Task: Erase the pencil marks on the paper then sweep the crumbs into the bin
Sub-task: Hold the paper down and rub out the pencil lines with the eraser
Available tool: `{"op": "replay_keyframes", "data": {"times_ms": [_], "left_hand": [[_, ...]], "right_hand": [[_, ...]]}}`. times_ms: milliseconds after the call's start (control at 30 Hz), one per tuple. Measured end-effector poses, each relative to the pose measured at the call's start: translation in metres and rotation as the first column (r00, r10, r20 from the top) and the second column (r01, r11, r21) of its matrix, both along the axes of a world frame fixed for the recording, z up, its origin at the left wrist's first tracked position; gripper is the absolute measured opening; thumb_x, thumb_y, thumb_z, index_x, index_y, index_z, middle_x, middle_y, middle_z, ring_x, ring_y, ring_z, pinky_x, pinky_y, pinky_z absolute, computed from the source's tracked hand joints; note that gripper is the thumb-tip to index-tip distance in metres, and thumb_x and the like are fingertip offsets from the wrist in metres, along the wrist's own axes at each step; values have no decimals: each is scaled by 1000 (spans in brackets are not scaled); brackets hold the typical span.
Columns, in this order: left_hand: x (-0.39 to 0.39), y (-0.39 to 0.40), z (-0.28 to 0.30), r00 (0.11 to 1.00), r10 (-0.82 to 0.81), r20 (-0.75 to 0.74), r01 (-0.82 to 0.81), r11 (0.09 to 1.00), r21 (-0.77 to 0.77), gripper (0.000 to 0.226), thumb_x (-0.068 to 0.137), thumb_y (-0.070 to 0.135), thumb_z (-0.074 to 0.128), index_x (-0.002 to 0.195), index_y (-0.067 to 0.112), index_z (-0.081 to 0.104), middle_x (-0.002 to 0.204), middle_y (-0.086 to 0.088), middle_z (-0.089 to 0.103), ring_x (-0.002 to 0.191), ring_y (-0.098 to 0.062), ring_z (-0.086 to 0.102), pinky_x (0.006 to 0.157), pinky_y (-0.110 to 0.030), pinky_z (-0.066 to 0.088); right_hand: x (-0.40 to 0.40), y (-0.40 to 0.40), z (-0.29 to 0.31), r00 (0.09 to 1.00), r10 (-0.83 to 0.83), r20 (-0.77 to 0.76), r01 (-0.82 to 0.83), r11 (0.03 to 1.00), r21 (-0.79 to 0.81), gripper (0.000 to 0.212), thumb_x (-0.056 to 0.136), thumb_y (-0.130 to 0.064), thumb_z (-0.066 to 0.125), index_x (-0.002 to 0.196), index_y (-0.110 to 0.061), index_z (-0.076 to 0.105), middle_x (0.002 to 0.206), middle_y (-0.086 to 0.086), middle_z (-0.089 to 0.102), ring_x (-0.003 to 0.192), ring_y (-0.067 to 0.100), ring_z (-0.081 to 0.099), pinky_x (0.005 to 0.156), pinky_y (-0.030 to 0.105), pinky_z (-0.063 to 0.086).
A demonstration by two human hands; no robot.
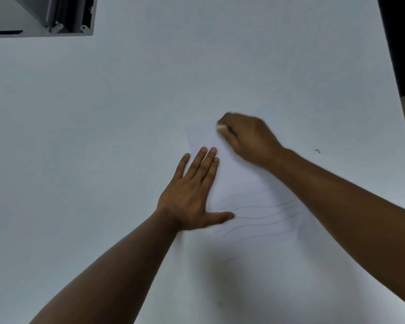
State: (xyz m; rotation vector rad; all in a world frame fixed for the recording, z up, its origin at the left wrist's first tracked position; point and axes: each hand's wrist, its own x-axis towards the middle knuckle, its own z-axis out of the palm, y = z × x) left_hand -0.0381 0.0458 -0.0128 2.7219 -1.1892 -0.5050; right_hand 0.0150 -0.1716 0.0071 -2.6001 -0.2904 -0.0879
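One white paper sheet [241, 174] lay on the pale worktop [103, 113], long axis tilted far-left. Left hand [192, 195] pressed it flat, fingers straight; right hand [248, 136] gripped a small white eraser [221, 127] at its far corner.

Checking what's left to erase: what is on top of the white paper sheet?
Left hand presses flat; right hand grips a small white eraser; wavy pencil lines remain. Marks beneath the hands are hidden.
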Motion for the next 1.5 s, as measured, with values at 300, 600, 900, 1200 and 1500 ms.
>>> {"op": "replay_keyframes", "data": {"times_ms": [300,600,900,1200,1500], "left_hand": [[-1,0,0,1000,-2,12,2,1000,-12,122,83,94,27,163,8,-4,170,-6,-18,156,-20,-23,128,-51,-1],[0,0,-1,1000,2,14,-2,1000,-22,122,83,94,29,163,7,-2,171,-7,-17,156,-20,-20,128,-52,-1],[-1,0,-1,1000,4,20,-4,1000,-18,122,82,94,27,163,7,-2,171,-7,-17,156,-20,-21,128,-52,0],[0,1,2,1000,9,21,-8,1000,-24,124,82,94,30,163,6,-1,171,-9,-13,157,-22,-17,127,-52,3],[-1,0,5,1000,6,11,-6,1000,-11,130,78,98,30,163,6,-2,171,-11,-11,157,-24,-17,128,-51,1]], "right_hand": [[43,-1,9,996,53,70,-41,986,-159,27,98,-22,44,95,-8,67,77,9,58,69,33,60,61,36,49],[33,27,11,947,319,-42,-321,943,-90,26,97,-25,48,99,-11,71,75,2,58,65,22,58,61,34,50],[14,20,15,994,105,-44,-105,994,1,21,96,-21,52,89,-10,68,71,3,58,65,19,55,64,33,46],[-28,-24,13,782,-609,-135,623,750,223,22,93,-25,60,108,-15,72,77,-1,68,73,13,62,76,11,45],[-117,57,24,856,-427,-291,499,830,249,23,93,-25,66,113,-15,71,77,-13,64,68,0,60,69,13,50]]}}
